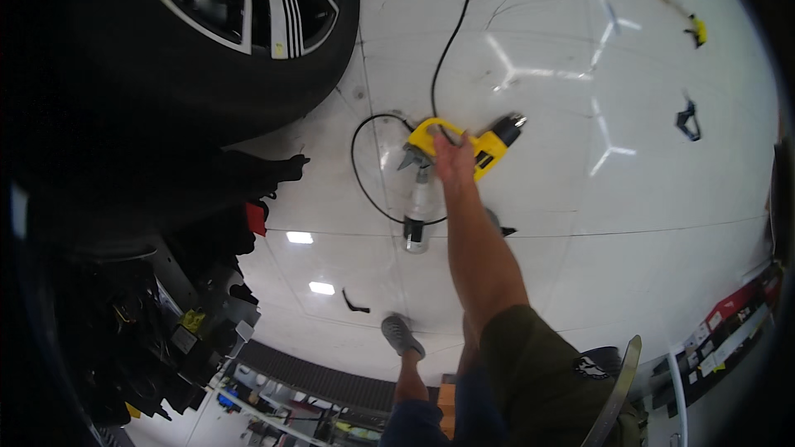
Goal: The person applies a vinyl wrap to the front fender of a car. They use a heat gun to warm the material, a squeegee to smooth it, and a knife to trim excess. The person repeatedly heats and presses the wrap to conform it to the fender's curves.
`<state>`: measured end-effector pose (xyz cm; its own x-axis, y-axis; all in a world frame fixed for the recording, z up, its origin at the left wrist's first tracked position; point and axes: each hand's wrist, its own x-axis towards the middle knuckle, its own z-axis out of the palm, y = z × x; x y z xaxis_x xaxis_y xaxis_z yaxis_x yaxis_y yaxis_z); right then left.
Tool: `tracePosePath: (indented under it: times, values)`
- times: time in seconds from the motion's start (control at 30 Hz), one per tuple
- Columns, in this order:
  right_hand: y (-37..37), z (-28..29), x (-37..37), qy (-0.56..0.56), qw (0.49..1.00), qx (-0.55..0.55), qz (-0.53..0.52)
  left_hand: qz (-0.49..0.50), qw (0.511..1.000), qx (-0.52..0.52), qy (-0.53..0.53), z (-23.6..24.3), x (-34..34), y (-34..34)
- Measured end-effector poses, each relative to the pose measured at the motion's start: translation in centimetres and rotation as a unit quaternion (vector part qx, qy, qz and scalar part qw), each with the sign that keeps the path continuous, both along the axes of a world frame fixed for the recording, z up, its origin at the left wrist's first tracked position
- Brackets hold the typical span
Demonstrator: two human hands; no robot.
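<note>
My right hand (454,157) is closed on the handle of a yellow-and-black heat gun (491,149), whose nozzle points to the upper right. Just left of and below it, a clear spray bottle (414,232) with a grey trigger head lies near the hand. The gun's black cord (455,33) runs up out of view, and a loop of black cable (354,149) circles the bottle. My left hand is not in view.
A wheel (290,74) fills the upper left, above dark parts (182,298). On the glossy floor (571,190) lie black pieces (687,120) and a yellow-handled tool (696,29). My foot (400,333) is below; shelving (733,327) stands at lower right.
</note>
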<state>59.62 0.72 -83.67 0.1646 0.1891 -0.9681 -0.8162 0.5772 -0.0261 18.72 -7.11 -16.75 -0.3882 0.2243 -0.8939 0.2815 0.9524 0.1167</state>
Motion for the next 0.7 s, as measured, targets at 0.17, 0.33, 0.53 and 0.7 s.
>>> tracePosePath:
  times: [0.17,0.33,0.53,0.7]
  values:
    - [1.7,-2.8,2.1,-0.027,0.987,-0.130,0.088,0.030,0.990,-0.123,0.069,-1.4,-0.4,-5.0]
    - [-2.8,2.0,-7.3,0.007,0.975,-0.041,0.220,0.218,0.960,-0.175,0.023,1.4,-3.9,-6.8]
    - [-0.6,-5.2,-3.6,0.006,0.982,-0.172,-0.073,-0.174,0.978,-0.107,0.035,-4.6,1.7,-0.4]
    - [-2.7,1.4,2.5,-0.238,0.951,-0.195,-0.013,0.049,0.990,-0.132,0.003,-1.0,-13.1,0.7]
